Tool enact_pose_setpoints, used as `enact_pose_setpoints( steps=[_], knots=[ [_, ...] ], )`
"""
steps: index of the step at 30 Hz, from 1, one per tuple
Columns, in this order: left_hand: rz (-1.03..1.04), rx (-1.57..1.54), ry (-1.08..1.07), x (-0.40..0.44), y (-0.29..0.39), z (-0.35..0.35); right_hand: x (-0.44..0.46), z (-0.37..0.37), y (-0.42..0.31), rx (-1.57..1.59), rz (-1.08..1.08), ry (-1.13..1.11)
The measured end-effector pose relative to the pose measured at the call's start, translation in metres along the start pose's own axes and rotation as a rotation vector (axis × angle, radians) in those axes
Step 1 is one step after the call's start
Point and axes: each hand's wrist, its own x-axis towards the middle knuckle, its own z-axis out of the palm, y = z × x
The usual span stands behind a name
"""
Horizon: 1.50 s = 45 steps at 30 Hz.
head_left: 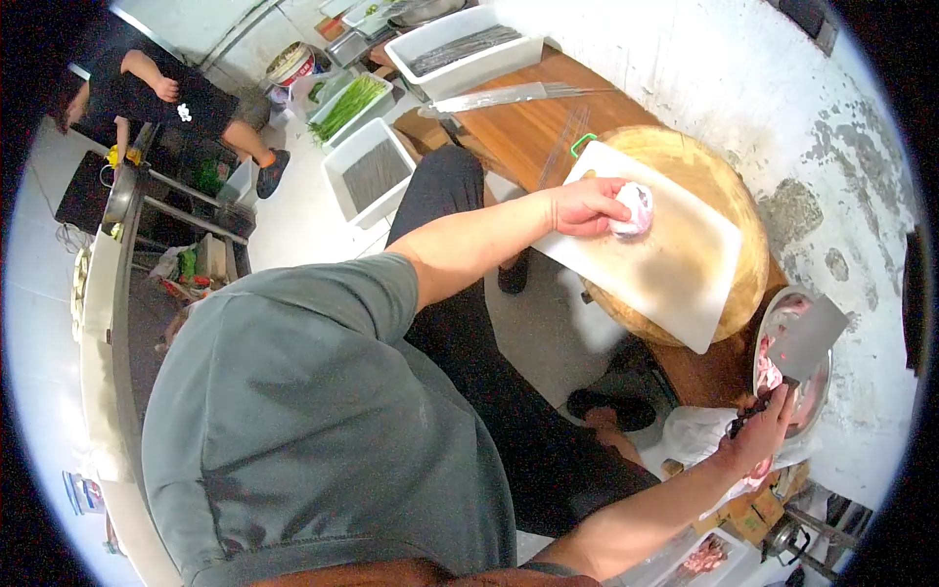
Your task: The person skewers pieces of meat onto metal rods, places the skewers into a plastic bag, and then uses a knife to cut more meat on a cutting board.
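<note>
My left hand (589, 206) is closed on a crumpled white and pink bundle (634, 210), possibly cloth, and rests over the white cutting board (675, 245). That board lies on a thick round wooden chopping block (748, 230) and has a green handle loop at one corner. On the right, my right hand (761, 428) grips the dark handle of a cleaver (810, 338). Its broad blade is above a metal bowl (820, 396) holding pieces of pink meat (769, 364); the blade hides part of the bowl.
A wooden table (514, 127) carries the block beside a stained wall. White bins hold skewers (468, 51) and green vegetables (350, 106); another bin (367, 171) stands on the floor. Another person (161, 88) is at the upper left. Below the bowl hangs a plastic bag (690, 430).
</note>
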Motion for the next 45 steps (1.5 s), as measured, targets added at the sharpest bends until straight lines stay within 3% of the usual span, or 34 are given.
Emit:
enact_pose_setpoints(
  steps=[5,8,11,12,13,15,18,21,22,25,29,31,34,37,38,41,45],
  knots=[
    [-0.056,0.031,0.124,0.004,0.003,0.011,0.023,-0.014,0.027,-0.191,-0.187,-0.042],
    [-0.316,1.006,0.469,0.005,0.010,0.027,0.030,-0.014,0.039,-0.222,-0.253,-0.068],
    [-0.189,1.442,0.495,0.012,-0.014,-0.020,0.023,-0.011,0.035,-0.327,-0.181,-0.116],
    [-0.060,1.483,0.493,0.011,-0.012,-0.022,0.016,-0.009,0.027,-0.401,-0.126,-0.139],
    [-0.207,1.157,0.497,0.013,-0.002,-0.025,0.008,-0.008,0.019,-0.475,-0.072,-0.166],
    [-0.009,1.355,0.361,0.003,-0.002,-0.037,-0.022,0.025,-0.009,-0.237,0.099,-0.146],
    [0.180,1.602,-0.031,-0.005,0.003,-0.038,-0.018,0.026,0.015,-0.133,0.085,-0.197],
    [0.294,1.680,-0.109,-0.018,-0.020,-0.054,-0.031,0.047,0.043,-0.010,0.034,-0.216],
    [0.192,1.661,-0.096,-0.018,-0.017,-0.049,-0.034,0.051,0.054,-0.063,0.026,-0.260],
    [0.208,1.644,-0.093,-0.016,-0.017,-0.052,-0.053,0.068,0.079,-0.079,0.076,-0.346],
    [0.108,1.758,-0.235,-0.013,0.008,-0.035,-0.115,0.100,0.058,0.132,0.474,-0.312],
    [0.072,1.815,-0.276,-0.013,0.013,-0.031,-0.122,0.100,0.079,0.204,0.486,-0.330],
    [0.023,1.843,-0.243,0.005,0.007,-0.035,-0.124,0.104,0.096,0.211,0.483,-0.278],
    [-0.203,1.531,0.036,0.022,0.008,-0.040,-0.136,0.103,0.091,0.222,0.506,-0.295],
    [-0.066,1.497,0.233,0.024,0.001,-0.045,-0.136,0.102,0.094,0.216,0.494,-0.310],
    [-0.144,1.386,0.440,0.044,0.004,-0.063,-0.133,0.102,0.102,0.211,0.511,-0.323],
    [-0.343,1.012,0.473,0.042,0.023,-0.051,-0.139,0.104,0.099,0.195,0.523,-0.298]
  ],
)
